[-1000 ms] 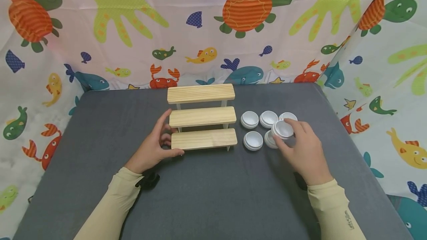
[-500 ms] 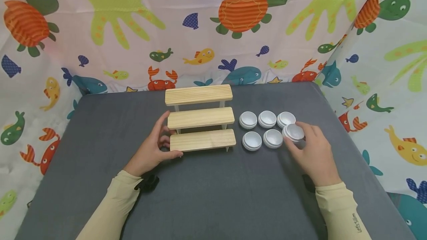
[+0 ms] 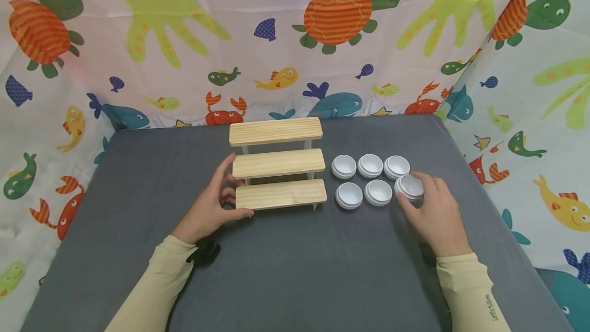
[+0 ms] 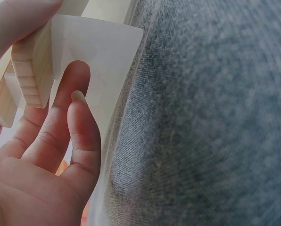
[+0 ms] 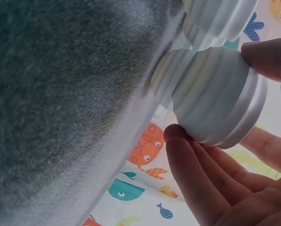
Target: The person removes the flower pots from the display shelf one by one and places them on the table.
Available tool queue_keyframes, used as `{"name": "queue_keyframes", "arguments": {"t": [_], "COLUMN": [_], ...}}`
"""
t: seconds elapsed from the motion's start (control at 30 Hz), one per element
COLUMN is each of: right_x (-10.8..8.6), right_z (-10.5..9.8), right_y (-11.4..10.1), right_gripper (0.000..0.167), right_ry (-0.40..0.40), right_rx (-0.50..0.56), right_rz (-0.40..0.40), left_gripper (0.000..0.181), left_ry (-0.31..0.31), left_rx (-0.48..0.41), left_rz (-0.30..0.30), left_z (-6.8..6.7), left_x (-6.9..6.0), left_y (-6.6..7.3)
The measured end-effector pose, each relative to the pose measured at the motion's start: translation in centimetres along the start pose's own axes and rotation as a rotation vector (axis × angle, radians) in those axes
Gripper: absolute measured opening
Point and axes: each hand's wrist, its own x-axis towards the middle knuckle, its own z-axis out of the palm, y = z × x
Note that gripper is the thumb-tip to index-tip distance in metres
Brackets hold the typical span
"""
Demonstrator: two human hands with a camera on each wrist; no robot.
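Note:
A tiered stand [image 3: 278,163] with three pale wooden planks stands on the grey table. My left hand [image 3: 209,201] holds its left end, thumb at the lowest plank and index finger at the middle one. In the left wrist view, fingertips of the left hand [image 4: 51,136] lie against the translucent white side support [image 4: 103,52]. Between thumb and fingers my right hand [image 3: 435,214] grips a small white ribbed bowl [image 3: 409,187], also seen close up as a ribbed bowl [image 5: 216,94] in the right wrist view. It is the right-hand one of the front row.
More white bowls, such as the front-left bowl [image 3: 349,195] and back-right bowl [image 3: 397,167], stand in two rows right of the stand. The grey table [image 3: 295,270] is bordered at the back and sides by a curtain [image 3: 276,24] printed with sea animals.
My right hand has moved right and slightly down with its bowl, from above the middle front bowl to the right end of that row. The left hand stays on the stand.

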Motion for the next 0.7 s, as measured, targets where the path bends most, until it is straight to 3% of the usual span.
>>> {"name": "queue_keyframes", "arguments": {"t": [0.7], "right_x": [0.45], "right_z": [0.45], "right_y": [0.77], "right_gripper": [0.058], "right_ry": [-0.035], "right_rx": [-0.02], "right_rz": [0.011], "left_gripper": [0.133], "left_ry": [0.007], "left_rx": [0.012], "left_rz": [-0.003], "left_z": [0.01], "left_x": [0.28], "left_y": [0.25]}}
